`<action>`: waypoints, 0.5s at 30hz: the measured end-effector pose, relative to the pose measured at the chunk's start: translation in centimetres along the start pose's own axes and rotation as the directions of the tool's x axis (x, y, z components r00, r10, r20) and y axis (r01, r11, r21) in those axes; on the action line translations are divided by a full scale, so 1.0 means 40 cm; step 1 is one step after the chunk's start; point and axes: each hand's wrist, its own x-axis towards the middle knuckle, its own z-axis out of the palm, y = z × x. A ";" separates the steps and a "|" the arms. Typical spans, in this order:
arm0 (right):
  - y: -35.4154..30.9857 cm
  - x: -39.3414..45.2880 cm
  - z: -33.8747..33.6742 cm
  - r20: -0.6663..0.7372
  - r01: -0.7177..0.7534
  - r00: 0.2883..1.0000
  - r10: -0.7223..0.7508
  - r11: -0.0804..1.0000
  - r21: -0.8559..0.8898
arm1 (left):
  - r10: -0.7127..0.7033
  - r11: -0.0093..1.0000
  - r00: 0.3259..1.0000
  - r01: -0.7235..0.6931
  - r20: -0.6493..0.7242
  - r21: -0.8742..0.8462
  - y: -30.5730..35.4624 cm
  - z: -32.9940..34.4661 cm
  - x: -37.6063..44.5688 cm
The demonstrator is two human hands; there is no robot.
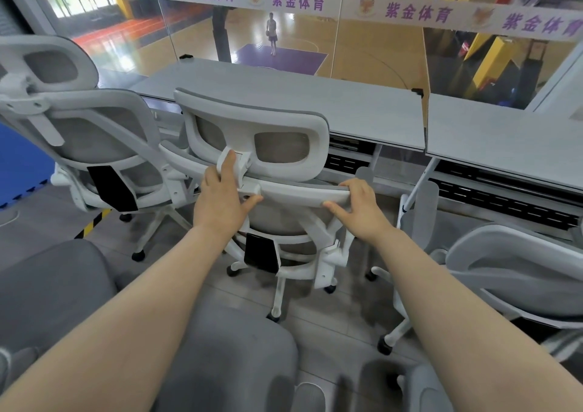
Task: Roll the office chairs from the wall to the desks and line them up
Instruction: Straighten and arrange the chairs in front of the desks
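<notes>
- head view: a white mesh chair (268, 165) stands at the grey worktop (315, 105), its back toward the camera.
- the left hand (220, 197) is closed on the chair's top rail, one finger up on the headrest bracket.
- the right hand (359, 205) grips the same rail further right.
- a second chair (94, 134) stands just beside it on the left, a third (511, 269) at the right.

Grey tiled floor (331, 323) carries three white office chairs (284, 222) on casters.
</notes>
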 end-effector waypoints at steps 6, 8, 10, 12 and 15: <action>-0.010 -0.002 -0.010 0.021 -0.038 0.999 0.039 0.998 -0.040 | 0.008 1.000 0.998 -0.009 0.070 0.016 0.000 -0.013 0.004; -0.025 -0.008 -0.007 0.004 -0.056 0.998 0.056 0.996 -0.067 | 0.023 0.999 0.994 -0.028 0.106 0.039 -0.013 -0.026 0.004; -0.041 -0.025 -0.002 -0.012 -0.112 0.994 0.112 0.991 -0.074 | 0.051 0.996 0.987 -0.062 0.155 0.065 -0.024 -0.048 0.002; -0.062 -0.056 0.000 -0.015 -0.185 0.983 0.184 0.981 -0.065 | 0.080 0.993 0.973 -0.096 0.216 0.067 -0.032 -0.076 -0.008; -0.099 -0.122 -0.009 -0.021 -0.184 0.983 0.183 0.981 -0.070 | 0.116 0.987 0.941 -0.146 0.317 0.073 -0.043 -0.123 -0.051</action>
